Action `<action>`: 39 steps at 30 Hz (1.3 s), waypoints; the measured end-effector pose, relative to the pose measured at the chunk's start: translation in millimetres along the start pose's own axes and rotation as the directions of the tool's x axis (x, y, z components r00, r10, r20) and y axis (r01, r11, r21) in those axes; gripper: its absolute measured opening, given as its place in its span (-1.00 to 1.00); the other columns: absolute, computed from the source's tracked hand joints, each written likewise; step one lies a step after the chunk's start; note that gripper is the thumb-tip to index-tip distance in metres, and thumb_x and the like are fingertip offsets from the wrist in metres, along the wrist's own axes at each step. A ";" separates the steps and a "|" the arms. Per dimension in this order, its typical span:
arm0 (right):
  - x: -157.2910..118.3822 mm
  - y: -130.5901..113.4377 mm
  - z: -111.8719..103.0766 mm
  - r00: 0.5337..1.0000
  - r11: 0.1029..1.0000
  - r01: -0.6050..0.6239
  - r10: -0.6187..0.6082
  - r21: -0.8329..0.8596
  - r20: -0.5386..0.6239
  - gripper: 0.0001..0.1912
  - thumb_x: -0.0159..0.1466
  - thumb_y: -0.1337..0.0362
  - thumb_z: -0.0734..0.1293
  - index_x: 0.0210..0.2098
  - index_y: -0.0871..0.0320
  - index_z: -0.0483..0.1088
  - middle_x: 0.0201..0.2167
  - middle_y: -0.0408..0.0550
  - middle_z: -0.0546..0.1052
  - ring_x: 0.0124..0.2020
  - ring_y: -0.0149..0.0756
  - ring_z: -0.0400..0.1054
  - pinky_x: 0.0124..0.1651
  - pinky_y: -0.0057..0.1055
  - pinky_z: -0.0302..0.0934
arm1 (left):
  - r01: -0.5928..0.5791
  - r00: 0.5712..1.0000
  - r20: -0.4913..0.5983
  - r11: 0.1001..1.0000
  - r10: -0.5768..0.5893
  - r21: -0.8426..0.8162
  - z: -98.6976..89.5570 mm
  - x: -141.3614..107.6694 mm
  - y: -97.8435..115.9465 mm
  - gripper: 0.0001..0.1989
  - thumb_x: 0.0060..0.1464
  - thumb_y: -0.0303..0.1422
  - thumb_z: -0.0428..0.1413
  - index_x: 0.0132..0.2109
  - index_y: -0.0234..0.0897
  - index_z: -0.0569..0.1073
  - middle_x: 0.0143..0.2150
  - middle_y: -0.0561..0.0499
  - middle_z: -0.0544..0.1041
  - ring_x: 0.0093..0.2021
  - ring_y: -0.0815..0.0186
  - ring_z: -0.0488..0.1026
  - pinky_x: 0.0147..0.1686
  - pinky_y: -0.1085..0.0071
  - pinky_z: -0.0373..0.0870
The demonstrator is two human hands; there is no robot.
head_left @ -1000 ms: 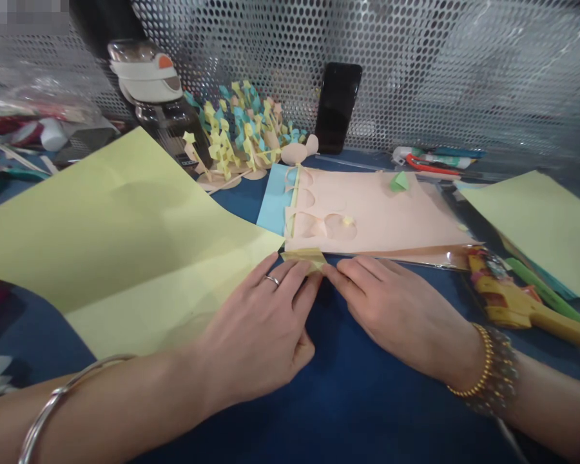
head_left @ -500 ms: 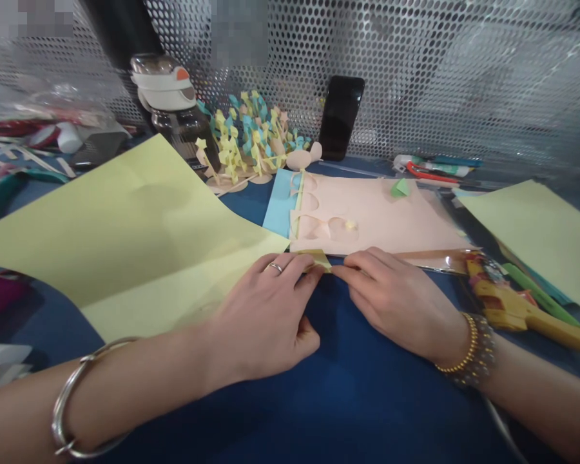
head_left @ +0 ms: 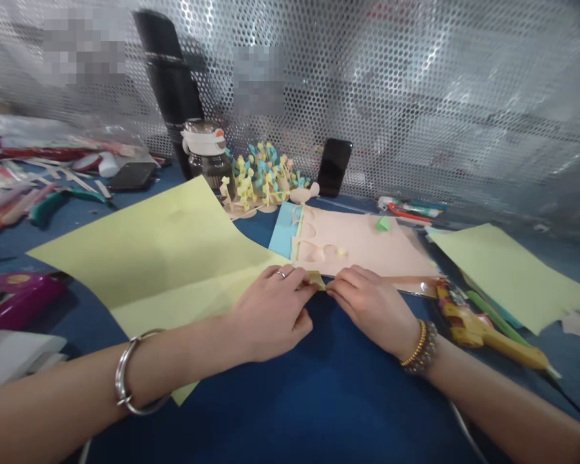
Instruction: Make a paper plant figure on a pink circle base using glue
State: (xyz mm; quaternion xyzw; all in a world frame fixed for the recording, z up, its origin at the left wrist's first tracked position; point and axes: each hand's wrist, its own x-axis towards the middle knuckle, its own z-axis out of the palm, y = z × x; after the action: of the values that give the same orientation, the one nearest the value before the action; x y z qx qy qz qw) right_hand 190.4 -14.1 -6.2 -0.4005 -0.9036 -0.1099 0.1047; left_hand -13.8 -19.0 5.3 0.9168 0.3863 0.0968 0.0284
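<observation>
My left hand (head_left: 273, 316), with a ring on one finger, is closed on a small folded piece of yellow paper (head_left: 318, 279), thumb side toward me. My right hand (head_left: 373, 308) pinches that paper's right corner with its fingertips. The paper lies low over the blue table, partly hidden by my left fingers. Beneath and beside my left forearm spreads a large yellow sheet (head_left: 174, 238), creased across. Just beyond both hands lies a pink sheet (head_left: 367, 248) with rounded cut-outs along its left side, on top of a blue sheet (head_left: 281, 231).
Paper flowers or stars on sticks (head_left: 265, 174) stand behind, near a bottle (head_left: 205, 158) and a phone (head_left: 335, 167). To the right are a yellow glue gun (head_left: 473, 328) and a paper stack (head_left: 502, 267); a purple tool (head_left: 19, 299) is at left.
The camera view has shifted, so more of the table shows at both sides. Both hands remain at the small yellow paper with hardly any change in grip.
</observation>
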 end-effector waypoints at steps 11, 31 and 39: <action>-1.3 -4.2 3.2 0.999 0.995 0.025 -0.029 -0.096 -0.042 -0.87 0.32 0.36 0.26 -0.35 0.20 0.41 -0.40 -0.05 0.44 -0.34 -0.21 0.31 -0.28 -0.31 0.20 | -0.046 0.998 -0.050 0.997 0.049 0.069 5.7 -8.1 4.0 -0.60 0.14 -0.35 -0.08 0.08 -0.32 0.41 -0.05 -0.15 0.43 -0.01 0.09 0.35 0.11 0.10 0.20; -13.8 -20.8 -5.6 0.999 0.986 0.037 -0.038 -0.162 -0.004 -0.81 0.32 0.43 0.21 -0.42 0.17 0.35 -0.45 -0.05 0.40 -0.38 -0.17 0.27 -0.32 -0.27 0.14 | -0.131 0.988 -0.062 0.976 0.144 0.176 4.6 -19.4 13.3 -0.68 0.17 -0.30 -0.05 -0.01 -0.32 0.44 -0.18 -0.10 0.43 -0.11 0.13 0.35 0.06 0.16 0.20; -17.4 -25.7 -9.9 0.999 0.989 0.035 -0.032 -0.143 0.022 -0.83 0.29 0.46 0.23 -0.42 0.17 0.35 -0.45 -0.06 0.40 -0.39 -0.17 0.26 -0.32 -0.25 0.15 | -0.151 0.977 -0.114 0.965 0.179 0.216 7.9 -26.5 18.5 -0.67 0.18 -0.27 -0.05 -0.01 -0.33 0.43 -0.19 -0.08 0.46 -0.13 0.14 0.36 0.10 0.13 0.13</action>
State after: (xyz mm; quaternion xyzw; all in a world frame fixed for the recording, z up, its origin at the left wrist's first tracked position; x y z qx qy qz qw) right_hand 183.6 -45.8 -4.5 -0.3929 -0.9009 -0.1725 0.0648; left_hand -17.3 -50.7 -4.3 0.9353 0.3175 0.1190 -0.1007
